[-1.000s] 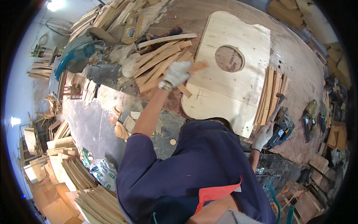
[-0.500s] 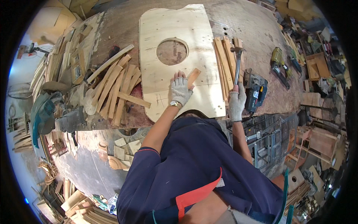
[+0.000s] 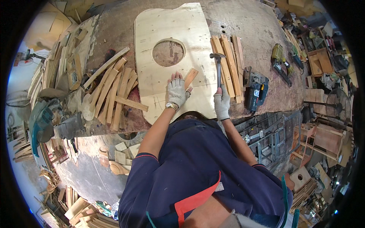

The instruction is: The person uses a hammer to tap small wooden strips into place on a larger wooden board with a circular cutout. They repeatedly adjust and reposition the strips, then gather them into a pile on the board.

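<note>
A large pale plywood panel [image 3: 152, 28] with a round hole lies on the workbench in front of me. My left hand [image 3: 177, 91], in a fingerless grey glove, rests on it with fingers stretched flat. Beside those fingers a short wooden block [image 3: 192, 77] lies slanted on the panel, its near end by my thumb. My right hand [image 3: 222, 103], gloved too, is closed round the handle of a hammer [image 3: 218, 72]. The hammer's head points away from me, over the panel's right edge.
Wooden slats [image 3: 228, 64] lie right of the panel, beside a jigsaw [image 3: 256, 92]. A green power tool [image 3: 279, 60] lies further right. On the left is a loose pile of wooden strips [image 3: 114, 91]. The workbench [image 3: 243, 19] extends behind the panel.
My right hand has brought the hammer leftward, from above the slats to the panel's right edge. My left hand stays flat by the block. The whole view has shifted slightly.
</note>
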Demonstrator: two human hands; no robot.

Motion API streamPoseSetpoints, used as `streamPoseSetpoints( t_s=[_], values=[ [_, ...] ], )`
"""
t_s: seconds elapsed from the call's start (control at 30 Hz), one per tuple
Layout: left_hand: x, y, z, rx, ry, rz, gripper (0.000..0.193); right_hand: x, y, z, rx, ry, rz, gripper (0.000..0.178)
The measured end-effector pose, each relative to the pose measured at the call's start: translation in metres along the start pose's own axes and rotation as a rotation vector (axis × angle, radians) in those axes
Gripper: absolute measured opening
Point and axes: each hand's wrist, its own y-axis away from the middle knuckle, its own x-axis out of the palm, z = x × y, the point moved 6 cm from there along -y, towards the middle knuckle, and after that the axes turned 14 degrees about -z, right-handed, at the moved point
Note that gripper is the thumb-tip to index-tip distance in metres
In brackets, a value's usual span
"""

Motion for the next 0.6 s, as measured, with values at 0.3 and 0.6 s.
streamPoseSetpoints(
  t_s=[0.3,0.6],
  values=[
    [-0.003,0.002,0.002,-0.004,0.002,0.040,0.093,0.001,-0.003,0.022,-0.200,-0.070,0.031,0.039],
    [-0.006,-0.004,0.002,-0.023,-0.008,0.074,0.096,0.008,0.002,0.035,-0.185,0.113,0.232,0.039]
  ],
)
